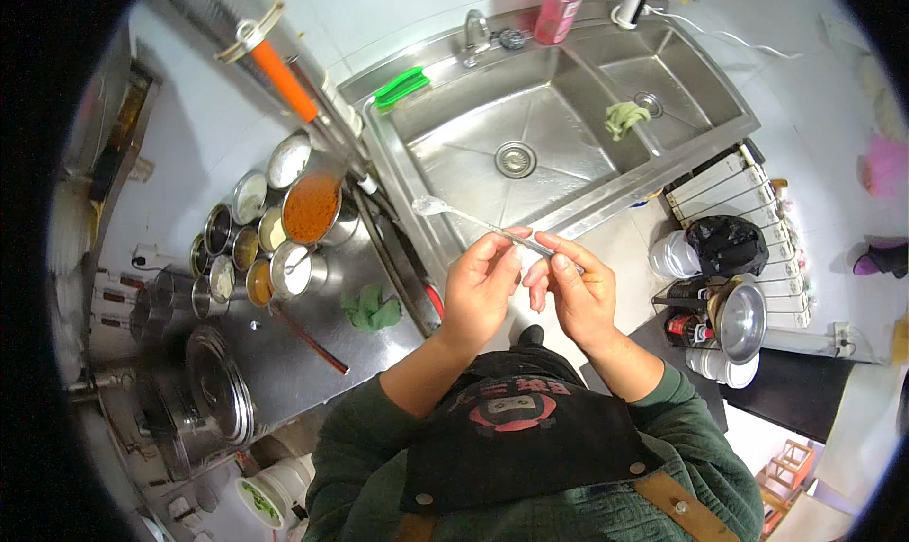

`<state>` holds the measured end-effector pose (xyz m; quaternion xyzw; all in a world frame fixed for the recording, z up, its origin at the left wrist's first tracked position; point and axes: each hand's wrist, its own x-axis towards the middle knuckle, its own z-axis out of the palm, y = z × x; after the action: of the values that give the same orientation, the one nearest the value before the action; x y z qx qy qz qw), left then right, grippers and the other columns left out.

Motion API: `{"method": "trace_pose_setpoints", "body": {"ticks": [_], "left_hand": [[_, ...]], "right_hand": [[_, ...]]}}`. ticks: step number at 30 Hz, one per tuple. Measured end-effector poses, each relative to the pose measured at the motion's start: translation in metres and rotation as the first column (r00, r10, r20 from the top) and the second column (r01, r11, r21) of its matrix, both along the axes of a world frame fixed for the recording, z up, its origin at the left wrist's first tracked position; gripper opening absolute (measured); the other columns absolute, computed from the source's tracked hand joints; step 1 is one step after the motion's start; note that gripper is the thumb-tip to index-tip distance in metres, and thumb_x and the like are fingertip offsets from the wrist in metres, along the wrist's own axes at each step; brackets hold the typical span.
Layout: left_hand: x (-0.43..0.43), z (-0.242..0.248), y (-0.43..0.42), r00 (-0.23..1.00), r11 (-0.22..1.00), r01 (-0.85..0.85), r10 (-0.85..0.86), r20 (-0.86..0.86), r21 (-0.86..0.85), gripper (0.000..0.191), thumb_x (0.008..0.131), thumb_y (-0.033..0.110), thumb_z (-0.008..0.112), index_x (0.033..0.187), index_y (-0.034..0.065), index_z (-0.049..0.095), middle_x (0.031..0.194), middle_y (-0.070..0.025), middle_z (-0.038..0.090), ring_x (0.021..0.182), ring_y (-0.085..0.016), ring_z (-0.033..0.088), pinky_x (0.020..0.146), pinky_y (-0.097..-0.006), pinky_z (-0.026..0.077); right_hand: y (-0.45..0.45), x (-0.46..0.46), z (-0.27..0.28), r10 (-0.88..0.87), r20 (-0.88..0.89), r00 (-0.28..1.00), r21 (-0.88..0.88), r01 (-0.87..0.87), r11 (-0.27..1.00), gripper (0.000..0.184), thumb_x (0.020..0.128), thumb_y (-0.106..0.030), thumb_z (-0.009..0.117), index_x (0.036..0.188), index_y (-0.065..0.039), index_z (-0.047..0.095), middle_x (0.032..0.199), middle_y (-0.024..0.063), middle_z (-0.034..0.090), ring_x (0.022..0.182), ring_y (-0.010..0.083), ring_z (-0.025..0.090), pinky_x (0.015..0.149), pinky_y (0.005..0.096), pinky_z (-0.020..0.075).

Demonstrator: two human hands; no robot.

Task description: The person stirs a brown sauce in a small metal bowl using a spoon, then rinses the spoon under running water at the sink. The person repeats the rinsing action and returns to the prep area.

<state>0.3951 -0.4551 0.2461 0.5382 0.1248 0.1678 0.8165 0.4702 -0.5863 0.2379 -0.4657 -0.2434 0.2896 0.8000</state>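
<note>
A long-handled metal spoon point(469, 217) is held between both hands, its bowl pointing left over the near left rim of the stainless-steel sink point(440, 160). My left hand point(483, 283) pinches the middle of the handle with thumb and fingertips. Towards the handle's end, my right hand point(579, 283) grips it between thumb and index finger, its other fingers loosely curled. Both hands are in front of the black apron point(525, 457), just short of the sink's front edge.
On the steel counter point(298, 357) at left stand metal pots of seasonings, one with red-orange powder point(311, 207), beside a green cloth point(371, 308). A pale green cloth point(625, 119) hangs on the sink divider. At right are a wire rack point(746, 237) and a metal bowl point(742, 322).
</note>
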Motion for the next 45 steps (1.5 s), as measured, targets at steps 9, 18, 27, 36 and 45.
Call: {"method": "trace_pose_setpoints", "body": {"ticks": [9, 18, 27, 36, 45], "left_hand": [[0.042, 0.016, -0.05, 0.995, 0.991, -0.096, 0.099, -0.025, 0.095, 0.016, 0.1, 0.007, 0.053, 0.108, -0.0032, 0.063, 0.072, 0.0033, 0.05, 0.064, -0.004, 0.041, 0.059, -0.0192, 0.035], [0.044, 0.017, -0.063, 0.99, 0.992, -0.106, 0.111, -0.082, 0.063, 0.016, 0.099, 0.005, 0.051, 0.105, -0.0039, 0.063, 0.072, 0.0033, 0.051, 0.063, -0.004, 0.041, 0.06, -0.0192, 0.036], [0.067, -0.006, -0.068, 0.975, 0.978, -0.141, 0.164, -0.148, 0.155, 0.018, 0.099, 0.009, 0.052, 0.104, -0.0009, 0.066, 0.075, 0.0031, 0.053, 0.064, -0.005, 0.045, 0.061, -0.0219, 0.04], [0.103, -0.053, 0.027, 0.927, 0.922, -0.257, 0.151, -0.343, -0.291, 0.015, 0.098, 0.016, 0.05, 0.101, 0.0035, 0.058, 0.071, -0.0111, 0.062, 0.055, -0.018, 0.057, 0.054, -0.0282, 0.046], [0.184, -0.083, 0.124, 0.919, 0.933, -0.177, 0.043, -0.392, -0.314, 0.02, 0.099, 0.021, 0.048, 0.099, 0.0034, 0.057, 0.049, -0.0051, 0.045, 0.038, -0.011, 0.033, 0.04, -0.0264, 0.028]], "right_hand": [[-0.047, 0.021, 0.003, 0.035, -0.281, 0.959, 0.047, -0.023, 0.999, 0.035, 0.105, -0.014, 0.046, 0.137, -0.001, 0.051, 0.083, 0.0173, 0.067, 0.06, 0.0178, 0.062, 0.056, 0.0276, 0.0529], [-0.062, 0.031, 0.002, 0.123, -0.238, 0.963, 0.077, -0.107, 0.991, 0.035, 0.104, -0.013, 0.046, 0.137, -0.001, 0.05, 0.083, 0.0172, 0.067, 0.059, 0.0182, 0.063, 0.055, 0.0275, 0.0531], [-0.07, 0.049, -0.006, 0.16, -0.231, 0.96, -0.021, -0.169, 0.985, 0.042, 0.103, -0.011, 0.048, 0.143, -0.001, 0.041, 0.082, 0.0153, 0.066, 0.062, 0.0176, 0.063, 0.057, 0.0267, 0.0516], [-0.016, 0.117, -0.04, 0.221, -0.019, 0.975, -0.414, -0.209, 0.886, 0.027, 0.101, -0.013, 0.054, 0.124, 0.001, 0.059, 0.081, 0.0041, 0.066, 0.064, 0.0063, 0.057, 0.058, 0.0214, 0.0472], [0.091, 0.262, -0.051, 0.304, 0.194, 0.933, -0.566, -0.147, 0.811, 0.028, 0.101, -0.015, 0.054, 0.122, 0.001, 0.061, 0.083, 0.0043, 0.067, 0.062, 0.0063, 0.058, 0.056, 0.0207, 0.0464]]}}
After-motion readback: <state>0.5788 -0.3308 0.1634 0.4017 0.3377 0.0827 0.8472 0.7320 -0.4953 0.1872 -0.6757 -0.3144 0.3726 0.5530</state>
